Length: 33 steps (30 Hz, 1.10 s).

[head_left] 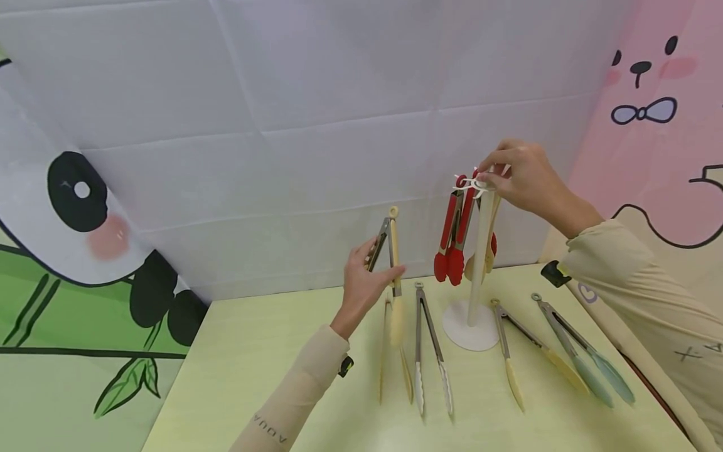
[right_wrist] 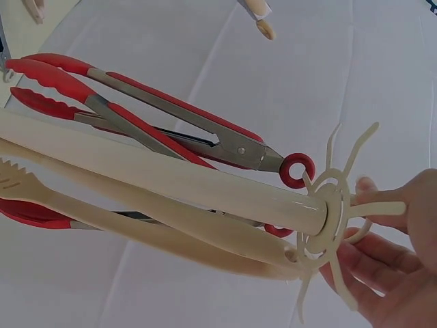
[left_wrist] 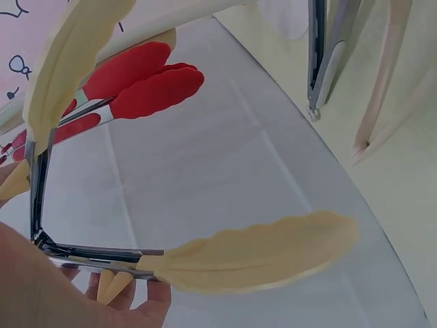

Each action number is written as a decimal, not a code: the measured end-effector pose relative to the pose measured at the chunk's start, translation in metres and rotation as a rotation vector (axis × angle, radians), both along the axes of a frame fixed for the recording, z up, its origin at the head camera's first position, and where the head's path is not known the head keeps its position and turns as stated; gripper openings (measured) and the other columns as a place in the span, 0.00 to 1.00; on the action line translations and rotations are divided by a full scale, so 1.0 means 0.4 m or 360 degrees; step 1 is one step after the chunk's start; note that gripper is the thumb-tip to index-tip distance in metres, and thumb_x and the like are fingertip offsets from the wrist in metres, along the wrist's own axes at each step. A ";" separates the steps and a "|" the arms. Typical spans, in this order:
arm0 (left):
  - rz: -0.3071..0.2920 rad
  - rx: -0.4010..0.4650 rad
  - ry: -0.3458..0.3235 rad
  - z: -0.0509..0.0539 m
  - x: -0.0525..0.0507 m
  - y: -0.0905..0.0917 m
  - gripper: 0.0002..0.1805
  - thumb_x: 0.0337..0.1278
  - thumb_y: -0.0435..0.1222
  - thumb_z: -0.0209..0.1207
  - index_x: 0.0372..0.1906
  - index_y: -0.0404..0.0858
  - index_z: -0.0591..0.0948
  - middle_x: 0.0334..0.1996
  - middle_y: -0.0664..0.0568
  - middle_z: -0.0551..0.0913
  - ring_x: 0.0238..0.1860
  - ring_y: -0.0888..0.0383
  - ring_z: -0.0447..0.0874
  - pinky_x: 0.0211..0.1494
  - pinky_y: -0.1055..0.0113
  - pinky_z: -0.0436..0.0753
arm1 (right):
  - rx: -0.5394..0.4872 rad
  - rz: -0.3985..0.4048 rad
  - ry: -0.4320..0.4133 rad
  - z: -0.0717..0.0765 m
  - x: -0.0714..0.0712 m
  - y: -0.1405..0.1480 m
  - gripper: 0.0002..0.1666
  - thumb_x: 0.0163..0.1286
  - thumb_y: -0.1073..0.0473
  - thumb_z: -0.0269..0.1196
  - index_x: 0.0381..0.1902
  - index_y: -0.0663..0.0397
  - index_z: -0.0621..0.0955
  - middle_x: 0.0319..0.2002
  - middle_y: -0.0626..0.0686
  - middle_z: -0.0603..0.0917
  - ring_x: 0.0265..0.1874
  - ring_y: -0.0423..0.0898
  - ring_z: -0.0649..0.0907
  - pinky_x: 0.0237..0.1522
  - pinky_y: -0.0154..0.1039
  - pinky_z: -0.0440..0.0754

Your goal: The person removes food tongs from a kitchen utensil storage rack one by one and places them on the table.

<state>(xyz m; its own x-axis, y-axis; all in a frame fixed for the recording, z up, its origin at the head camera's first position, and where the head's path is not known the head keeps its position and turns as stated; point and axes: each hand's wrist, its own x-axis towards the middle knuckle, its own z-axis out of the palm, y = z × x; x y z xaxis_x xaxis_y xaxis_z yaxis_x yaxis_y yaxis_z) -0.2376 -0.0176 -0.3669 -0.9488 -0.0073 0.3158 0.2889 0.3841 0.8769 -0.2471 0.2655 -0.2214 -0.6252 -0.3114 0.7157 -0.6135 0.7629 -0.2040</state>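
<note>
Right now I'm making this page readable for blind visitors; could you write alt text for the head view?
A person's left grip holds cream tongs spread open, while the right grip holds the top of a white stand where red tongs hang. More tongs lie on the pale yellow table.

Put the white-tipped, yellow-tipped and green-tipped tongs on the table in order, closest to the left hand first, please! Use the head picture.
1. White-tipped tongs: on the table, just right of the left hand.
2. Yellow-tipped tongs: farther right, past the white stand.
3. Green-tipped tongs: farthest right of the three.
</note>
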 end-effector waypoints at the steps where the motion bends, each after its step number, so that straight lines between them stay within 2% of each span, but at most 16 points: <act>1: 0.0009 -0.0003 -0.0003 -0.002 0.000 -0.003 0.40 0.39 0.45 0.73 0.64 0.52 0.72 0.56 0.51 0.71 0.53 0.48 0.70 0.48 0.52 0.76 | 0.0001 -0.0001 0.0003 0.000 0.000 0.000 0.03 0.58 0.70 0.65 0.31 0.63 0.86 0.27 0.55 0.77 0.25 0.48 0.76 0.26 0.34 0.72; 10: 0.0129 -0.0064 -0.0011 -0.028 -0.001 -0.032 0.42 0.37 0.46 0.73 0.65 0.50 0.71 0.51 0.49 0.72 0.49 0.47 0.72 0.43 0.54 0.76 | 0.0005 -0.0006 0.0018 0.002 0.001 0.003 0.03 0.58 0.70 0.65 0.31 0.63 0.86 0.27 0.55 0.77 0.24 0.48 0.77 0.26 0.33 0.72; 17: 0.0194 -0.0131 -0.0047 -0.040 0.002 -0.044 0.43 0.37 0.49 0.73 0.65 0.49 0.71 0.49 0.48 0.72 0.44 0.51 0.72 0.40 0.56 0.74 | 0.0017 -0.0007 0.0041 0.001 0.004 0.003 0.03 0.58 0.70 0.66 0.31 0.64 0.86 0.27 0.55 0.77 0.23 0.47 0.76 0.25 0.33 0.72; 25: 0.0247 -0.0178 -0.0067 -0.063 0.004 -0.058 0.42 0.37 0.51 0.72 0.64 0.51 0.72 0.50 0.48 0.72 0.46 0.48 0.73 0.43 0.51 0.74 | 0.0004 -0.0014 0.0031 -0.002 0.003 0.001 0.03 0.58 0.70 0.66 0.31 0.63 0.86 0.28 0.55 0.77 0.24 0.47 0.75 0.26 0.33 0.71; 33: 0.0306 -0.0218 -0.0084 -0.082 0.006 -0.073 0.42 0.36 0.50 0.72 0.64 0.50 0.72 0.49 0.48 0.72 0.46 0.49 0.72 0.43 0.51 0.74 | 0.0010 -0.0021 0.0014 -0.002 0.003 -0.002 0.03 0.59 0.70 0.66 0.31 0.63 0.86 0.27 0.55 0.77 0.24 0.47 0.74 0.26 0.34 0.71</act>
<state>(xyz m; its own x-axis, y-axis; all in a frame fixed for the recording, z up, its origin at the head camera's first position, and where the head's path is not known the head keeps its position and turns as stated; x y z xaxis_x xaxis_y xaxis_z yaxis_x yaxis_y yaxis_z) -0.2352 -0.0469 -0.3995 -0.9493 -0.1499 0.2762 0.1540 0.5442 0.8247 -0.2459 0.2647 -0.2221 -0.6229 -0.3076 0.7193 -0.6051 0.7722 -0.1938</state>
